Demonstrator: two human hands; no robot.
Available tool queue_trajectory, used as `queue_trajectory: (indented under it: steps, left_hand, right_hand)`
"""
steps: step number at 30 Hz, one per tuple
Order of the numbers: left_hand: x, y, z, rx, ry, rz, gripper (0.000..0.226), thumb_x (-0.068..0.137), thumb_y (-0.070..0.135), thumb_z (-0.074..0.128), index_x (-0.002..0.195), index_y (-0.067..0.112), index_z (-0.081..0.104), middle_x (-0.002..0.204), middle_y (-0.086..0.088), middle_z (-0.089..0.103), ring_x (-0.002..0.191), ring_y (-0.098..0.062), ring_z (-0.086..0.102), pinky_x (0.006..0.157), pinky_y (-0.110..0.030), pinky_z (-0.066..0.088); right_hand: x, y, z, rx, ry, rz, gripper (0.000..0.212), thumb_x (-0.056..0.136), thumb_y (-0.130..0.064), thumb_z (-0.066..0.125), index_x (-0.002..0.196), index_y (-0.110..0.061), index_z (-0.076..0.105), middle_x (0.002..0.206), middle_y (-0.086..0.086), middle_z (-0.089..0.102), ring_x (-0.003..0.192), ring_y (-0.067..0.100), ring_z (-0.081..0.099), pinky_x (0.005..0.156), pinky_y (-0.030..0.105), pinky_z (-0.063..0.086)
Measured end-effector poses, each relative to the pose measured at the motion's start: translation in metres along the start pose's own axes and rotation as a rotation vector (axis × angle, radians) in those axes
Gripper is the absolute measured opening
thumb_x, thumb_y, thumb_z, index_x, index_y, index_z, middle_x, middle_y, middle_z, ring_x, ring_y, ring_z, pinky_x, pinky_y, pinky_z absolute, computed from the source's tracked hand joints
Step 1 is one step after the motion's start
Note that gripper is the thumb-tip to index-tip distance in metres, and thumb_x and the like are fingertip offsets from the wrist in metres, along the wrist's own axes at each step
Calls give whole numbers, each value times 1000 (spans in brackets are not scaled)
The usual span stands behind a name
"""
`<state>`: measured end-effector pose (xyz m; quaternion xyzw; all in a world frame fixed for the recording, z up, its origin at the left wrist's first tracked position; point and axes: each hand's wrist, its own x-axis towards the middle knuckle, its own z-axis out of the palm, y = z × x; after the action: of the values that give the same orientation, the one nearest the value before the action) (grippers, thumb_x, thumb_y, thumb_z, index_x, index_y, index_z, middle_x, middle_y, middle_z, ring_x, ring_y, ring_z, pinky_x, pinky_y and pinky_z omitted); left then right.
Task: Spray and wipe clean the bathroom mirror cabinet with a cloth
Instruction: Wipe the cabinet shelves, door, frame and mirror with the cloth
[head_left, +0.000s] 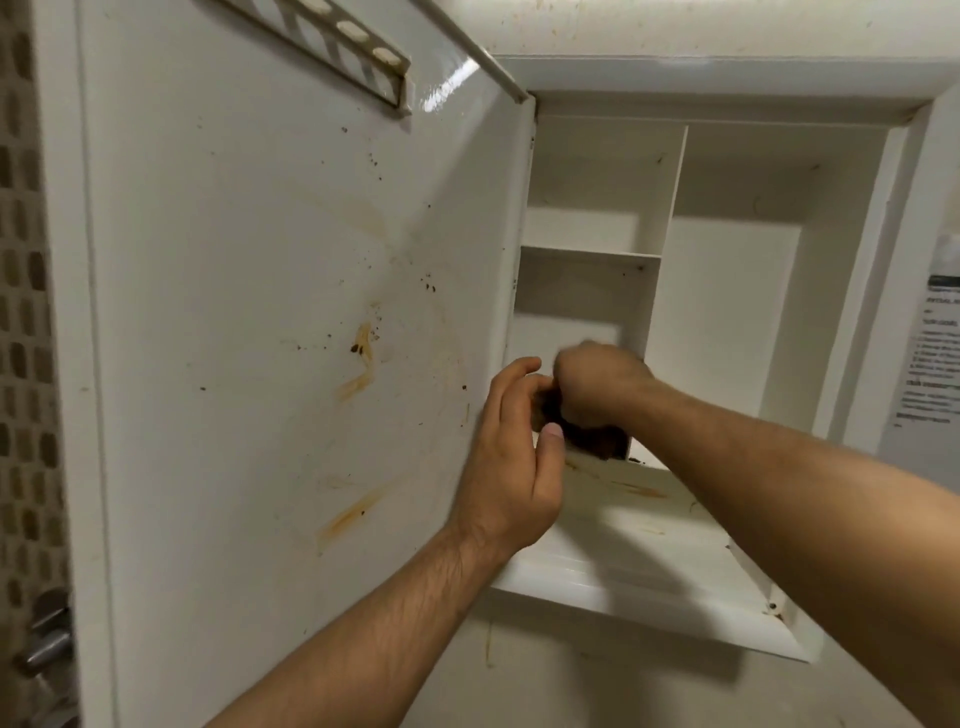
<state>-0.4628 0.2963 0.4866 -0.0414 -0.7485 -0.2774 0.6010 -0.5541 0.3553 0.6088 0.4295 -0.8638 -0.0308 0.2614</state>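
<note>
Room: a bathroom seen close up from the head camera, with small brown mosaic tiles (26, 312) running down the 9 o'clock edge.
Cabinet: a white wall-mounted bathroom cabinet (727, 322) stands open and fills the 1 to 4 o'clock area.
Inside: a white vertical divider (667, 228) splits it. A short white shelf (587, 254) sits to the divider's 9 o'clock side.
Door: the glossy white cabinet door (260, 312) stands open with its inner face to the camera, spanning 9 to 12 o'clock.
Door rack: a white slotted strip (332, 47) is fixed to the door at 11 o'clock.
Stains: orange-brown streaks (356, 387) and dark specks mark the door near centre. More streaks lie on the white bottom shelf (649, 545) at 5 o'clock.
Right hand: the right hand (597, 384) is blurred and clenched in a fist around the cloth, just past centre toward 3 o'clock.
Cloth: the dark brown cloth (587, 439) is bunched under that fist, at the back left corner of the bottom shelf beside the door's inner edge.
Left hand: the left hand (511, 452) is at the door's inner edge, fingers bent, thumb tip beside the cloth. I cannot tell whether it grasps anything.
Notice: a printed paper sheet (935, 353) hangs on the wall at 3 o'clock, its text unreadable.
Fitting: grey metal hardware (47, 644) shows at 8 o'clock.
</note>
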Motion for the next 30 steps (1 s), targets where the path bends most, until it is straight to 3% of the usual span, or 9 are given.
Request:
queue_trajectory:
  steps: [4, 8, 13, 16, 19, 22, 25, 27, 30]
  left_hand:
    - [12, 5, 8, 27, 47, -46, 48, 102, 33, 40, 145, 13, 44, 162, 5, 32, 149, -9, 32, 118, -44, 38]
    - [11, 10, 7, 34, 178, -5, 51, 103, 37, 38, 148, 14, 43, 165, 7, 26, 152, -10, 28, 120, -39, 35]
    - [8, 8, -1, 85, 172, -24, 49, 102, 36, 39, 143, 11, 47, 162, 4, 29, 147, -10, 35, 116, -45, 41]
    - [2, 5, -6, 71, 166, -4, 46, 102, 35, 40, 143, 15, 46, 161, 5, 29, 148, -15, 34, 115, -46, 43]
    - [-2, 0, -11, 114, 149, 23, 42, 102, 32, 41, 140, 14, 48, 159, 3, 31, 148, -16, 35, 117, -36, 40]
    - [-7, -1, -10, 115, 145, -13, 39, 102, 32, 42, 137, 15, 49, 159, 3, 32, 146, -10, 35, 114, -15, 32]
    - [-15, 1, -4, 91, 102, -39, 39, 101, 31, 41, 137, 17, 49, 157, 8, 31, 144, -9, 37, 114, -23, 38]
    - [-16, 3, -2, 107, 55, -27, 37, 102, 33, 41, 137, 21, 46, 158, 12, 28, 144, -9, 37, 113, -35, 45]
    - [-17, 5, -2, 178, -20, -17, 33, 103, 35, 40, 134, 26, 43, 159, 10, 28, 144, -10, 39, 108, -40, 50]
  right_hand:
    - [32, -9, -28, 364, 499, 69, 15, 91, -2, 57, 93, -17, 54, 95, 5, 62, 73, 21, 52, 65, 34, 41]
    - [33, -11, -4, 126, 371, -155, 34, 100, -21, 58, 134, -14, 62, 140, 11, 53, 126, 29, 51, 98, 40, 50]
    - [3, -14, 20, -151, -22, -511, 13, 98, -30, 61, 105, -24, 69, 104, -5, 70, 87, 12, 61, 82, 35, 59]
    - [23, -13, 5, -315, 164, -514, 15, 96, -34, 62, 106, -29, 70, 108, -6, 69, 102, 17, 63, 99, 41, 50]
    - [30, -6, 6, -292, 370, -337, 39, 96, -39, 64, 132, -24, 65, 138, 3, 58, 132, 24, 50, 115, 44, 39]
    - [12, -9, 20, -176, 190, -409, 32, 96, -39, 63, 123, -23, 68, 132, 4, 59, 121, 23, 55, 98, 42, 53]
    - [-9, -14, 23, 62, -165, -429, 14, 101, -29, 57, 109, -22, 65, 110, 1, 66, 96, 19, 64, 85, 38, 57]
    - [-4, -9, 7, -31, -329, -321, 15, 102, -33, 53, 98, -23, 64, 101, -2, 68, 91, 18, 67, 80, 37, 56]
    - [-3, 4, -14, -419, -456, -156, 20, 102, -32, 55, 87, -21, 59, 88, -3, 64, 75, 15, 62, 65, 33, 48]
